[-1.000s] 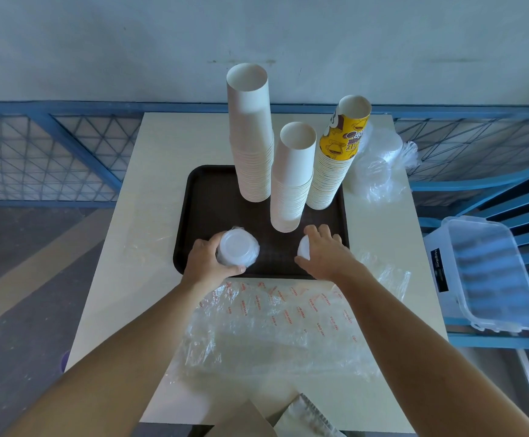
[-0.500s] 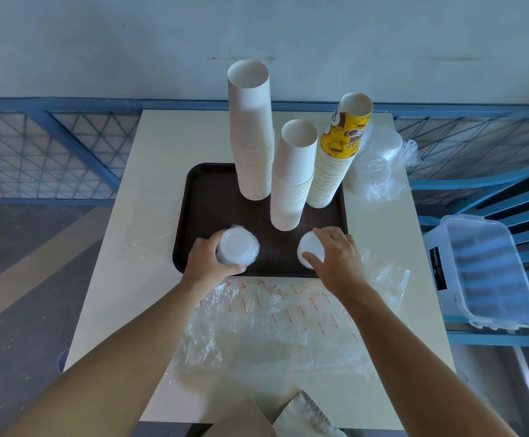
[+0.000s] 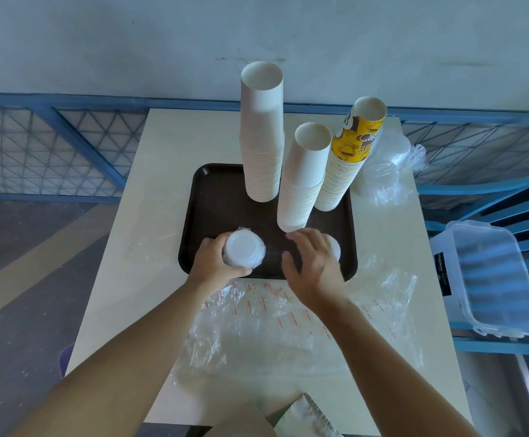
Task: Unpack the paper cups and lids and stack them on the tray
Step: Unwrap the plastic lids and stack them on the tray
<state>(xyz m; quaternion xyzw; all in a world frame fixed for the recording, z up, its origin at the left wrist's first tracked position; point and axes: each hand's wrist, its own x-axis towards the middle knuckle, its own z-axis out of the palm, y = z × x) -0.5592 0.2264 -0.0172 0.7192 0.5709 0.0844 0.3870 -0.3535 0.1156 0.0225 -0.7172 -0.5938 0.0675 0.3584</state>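
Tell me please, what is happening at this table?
A person is unpacking paper cups and lids. Three tall cup stacks stand on the dark tray. The left grip holds a stack of lids at the tray's near left. The right grip, fingers spread, is over a second lid stack at the near right. Empty plastic wrap lies on the table in front, and a bag of lids sits beside the tray's far right corner.

Pale table [image 3: 162,184] with dark tray [image 3: 219,200], crumpled clear wrapper [image 3: 272,335], bagged lids [image 3: 386,178] at far right corner
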